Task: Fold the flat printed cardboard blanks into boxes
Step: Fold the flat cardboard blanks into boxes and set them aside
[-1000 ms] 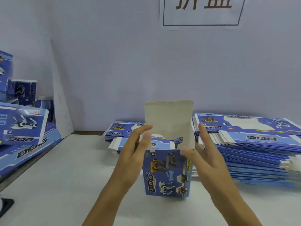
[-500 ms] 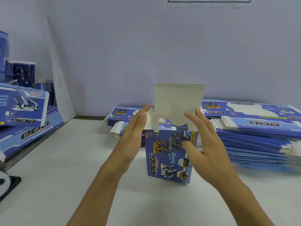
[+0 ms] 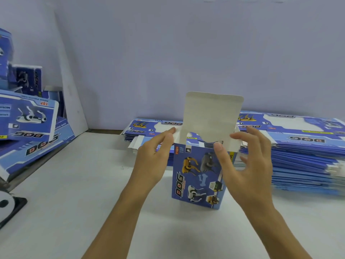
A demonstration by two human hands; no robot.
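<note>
A blue printed box (image 3: 194,176) with "DOG" lettering and toy dog pictures stands upright on the white table (image 3: 74,193). Its grey-lined lid flap (image 3: 212,116) points straight up and the top is not closed. My left hand (image 3: 153,161) is beside the box's left side, its straight fingertips touching the small left side flap. My right hand (image 3: 248,169) is at the right side. Its thumb rests on the front top edge and its spread fingers touch the right side flap.
A tall stack of flat blanks (image 3: 302,146) lies to the right, and a lower stack (image 3: 147,128) sits behind the box against the wall. Several folded boxes (image 3: 28,116) are piled at the left. A black and white object (image 3: 7,204) sits at the left edge.
Both hands moved up to the top of the box, with the right thumb now on the front top edge. The camera tilted down, so the wall sign left the view.
</note>
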